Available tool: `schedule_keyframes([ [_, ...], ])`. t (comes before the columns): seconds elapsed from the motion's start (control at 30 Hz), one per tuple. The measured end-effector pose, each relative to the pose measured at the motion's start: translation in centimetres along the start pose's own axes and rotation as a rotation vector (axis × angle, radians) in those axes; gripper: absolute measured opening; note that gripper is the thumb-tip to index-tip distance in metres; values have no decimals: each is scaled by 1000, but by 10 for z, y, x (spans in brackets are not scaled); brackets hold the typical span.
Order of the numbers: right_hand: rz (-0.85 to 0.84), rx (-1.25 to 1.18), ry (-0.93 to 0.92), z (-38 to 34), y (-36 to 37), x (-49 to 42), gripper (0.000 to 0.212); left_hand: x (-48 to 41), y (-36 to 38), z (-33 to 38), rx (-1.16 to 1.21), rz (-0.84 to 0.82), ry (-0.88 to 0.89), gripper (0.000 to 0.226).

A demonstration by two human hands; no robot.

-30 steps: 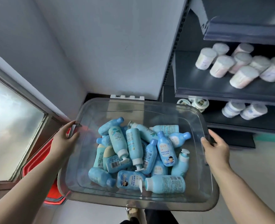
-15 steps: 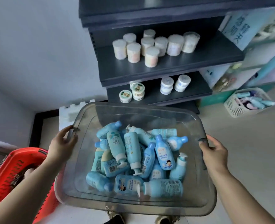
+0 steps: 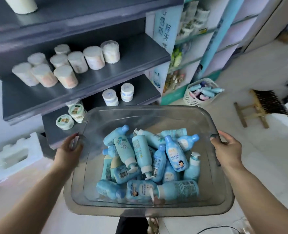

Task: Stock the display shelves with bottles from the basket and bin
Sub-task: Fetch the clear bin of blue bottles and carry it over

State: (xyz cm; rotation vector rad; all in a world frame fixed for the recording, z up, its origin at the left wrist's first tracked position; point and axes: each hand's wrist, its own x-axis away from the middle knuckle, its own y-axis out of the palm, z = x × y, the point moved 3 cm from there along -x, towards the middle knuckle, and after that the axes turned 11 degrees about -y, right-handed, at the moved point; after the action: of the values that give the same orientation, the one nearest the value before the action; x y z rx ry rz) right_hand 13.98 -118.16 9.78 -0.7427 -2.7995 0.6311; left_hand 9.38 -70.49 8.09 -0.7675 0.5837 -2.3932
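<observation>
Bottles (image 3: 150,159), blue, a heap, are lying jumbled in clear bin (image 3: 156,211) at lower centre of frame. Long axes are mostly running near-to-far, caps pointing all ways, with a few lying crosswise along the near wall.

Bin is being carried clear of the floor. Left hand (image 3: 69,151) is gripping its left rim; right hand (image 3: 227,149) is gripping its right rim, thumb hooking over the edge. Bottles are sitting between the two hands, about equally near each, and neither hand is free to take one.

Shelves (image 3: 140,48), dark grey, are standing at upper left, just beyond the bin's far left corner, so lying nearer the left hand. Tubs (image 3: 63,70), white-capped, are filling the left of the middle shelf, while its right end is showing bare.

Basket (image 3: 190,98), white, holding more bottles, is resting on the floor right of centre, well apart from the bin.

Judgement: bin is likely needing setting down by the shelves before stocking can begin.
</observation>
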Motion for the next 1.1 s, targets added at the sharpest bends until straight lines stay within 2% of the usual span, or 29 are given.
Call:
schedule_keyframes([
  [0.23,141,-109,116,9,-46,-86,27,-40,116,116,-79,-151,91,38],
  [0.47,254,-118,145,20,-102,-172,30,-51,238,224,-135,-239,157,34],
  [0.73,179,-170,152,44,-171,-328,29,-23,373,297,-116,-220,133,38],
  [0.87,128,-121,125,50,-200,-422,36,3,433,329,-59,-176,95,38],
  [1.1,41,-127,56,50,-211,-559,38,10,514,370,4,-88,33,34],
])
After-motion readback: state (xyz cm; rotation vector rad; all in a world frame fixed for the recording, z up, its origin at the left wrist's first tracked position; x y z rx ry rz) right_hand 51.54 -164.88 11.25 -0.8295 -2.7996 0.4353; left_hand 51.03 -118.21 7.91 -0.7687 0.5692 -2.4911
